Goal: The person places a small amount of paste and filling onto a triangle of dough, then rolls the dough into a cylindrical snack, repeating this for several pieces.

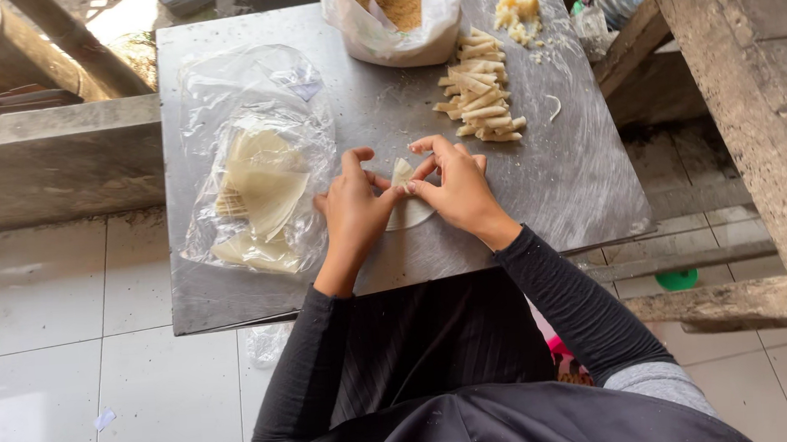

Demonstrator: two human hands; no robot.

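Observation:
A thin pale round wrapper (409, 212) lies on the grey metal table (585, 189) in front of me. My left hand (353, 207) and my right hand (458, 187) both pinch it, folding its far edge up into a small flap between the fingertips. A pile of finished thin rolls (479, 89) lies just beyond my right hand. To the left, a clear plastic bag with stacked wrappers (260, 189) rests on the table.
A white plastic bag of brown crumbs (394, 9) stands at the table's far edge, with a lump of yellowish filling (517, 9) beside it. A rough wooden bench (755, 113) runs along the right. White floor tiles (71, 363) lie to the left.

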